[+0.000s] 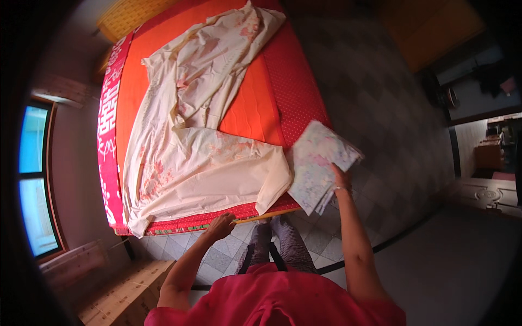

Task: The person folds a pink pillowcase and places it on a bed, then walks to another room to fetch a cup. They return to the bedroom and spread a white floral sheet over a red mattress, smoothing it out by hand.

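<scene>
Folded cloth (319,163), pale with a faint flowery print, held up off the bed corner in the right hand (341,178), fingers clamped on its lower edge so the folded layers hang together rather than spilling open; raised just beside the red mattress edge, clear of the floor, probably to keep it clean and ready to lay down. Left hand (220,225) down at the near edge of the bed (261,108), fingers curled together on or just under the rim by the yellowish strip of frame; whether gripping the edge or only resting there, cannot tell. Looks like a steadying or tucking hold, given the lean toward the mattress. Own legs in checked trousers and dark shoes planted on the tiled floor (217,261) close against the bed foot, near enough to reach across. Farther in, a cream sheet (190,157) with pink flower print spread loosely over the orange mattress top, rumpled, one flap turned back near the corner and a long twisted part trailing toward the far end; seemingly thrown on, not yet smoothed. Beyond and to the left, a window (33,179) letting in blue daylight, and cardboard boxes (125,293) stacked by the wall.
</scene>
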A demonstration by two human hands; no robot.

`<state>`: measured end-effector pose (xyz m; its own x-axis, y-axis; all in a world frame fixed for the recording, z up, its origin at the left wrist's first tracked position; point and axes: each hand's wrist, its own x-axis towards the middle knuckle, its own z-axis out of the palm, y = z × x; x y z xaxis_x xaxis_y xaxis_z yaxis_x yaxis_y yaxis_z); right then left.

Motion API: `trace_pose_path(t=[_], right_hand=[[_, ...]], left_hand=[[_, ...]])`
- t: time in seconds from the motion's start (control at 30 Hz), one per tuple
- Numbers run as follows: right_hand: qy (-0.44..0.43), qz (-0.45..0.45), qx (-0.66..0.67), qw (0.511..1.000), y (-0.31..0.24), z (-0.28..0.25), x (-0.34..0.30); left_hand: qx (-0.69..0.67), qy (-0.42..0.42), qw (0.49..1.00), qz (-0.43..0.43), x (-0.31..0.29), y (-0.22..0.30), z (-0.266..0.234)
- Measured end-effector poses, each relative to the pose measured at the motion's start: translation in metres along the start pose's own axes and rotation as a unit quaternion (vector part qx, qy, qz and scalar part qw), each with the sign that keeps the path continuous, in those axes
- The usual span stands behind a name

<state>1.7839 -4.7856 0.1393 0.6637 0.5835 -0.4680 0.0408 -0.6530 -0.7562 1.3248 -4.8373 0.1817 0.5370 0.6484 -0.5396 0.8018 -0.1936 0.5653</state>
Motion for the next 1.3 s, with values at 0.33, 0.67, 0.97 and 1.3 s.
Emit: trace_pose_path(t=[0.33,0.67,0.97,1.3], right_hand=[[0.157,-0.029,0.209,0.965,0.077,-0.181,-0.021],[0.219,0.092,0.259,0.936,0.134,-0.381,0.092],[0.244,0.14,0.265,0.922,0.12,-0.527,0.205],[0.179,0.114,0.284,0.935,0.016,-0.499,0.328]], left_hand=[[-0.008,-0.014,0.999,0.039,0.013,0.033,0.022],[-0.117,0.137,0.966,0.184,0.147,0.29,-0.044],[-0.158,0.157,0.616,0.756,0.253,0.793,-0.219],[-0.293,0.376,0.432,0.766,0.318,0.893,-0.258]])
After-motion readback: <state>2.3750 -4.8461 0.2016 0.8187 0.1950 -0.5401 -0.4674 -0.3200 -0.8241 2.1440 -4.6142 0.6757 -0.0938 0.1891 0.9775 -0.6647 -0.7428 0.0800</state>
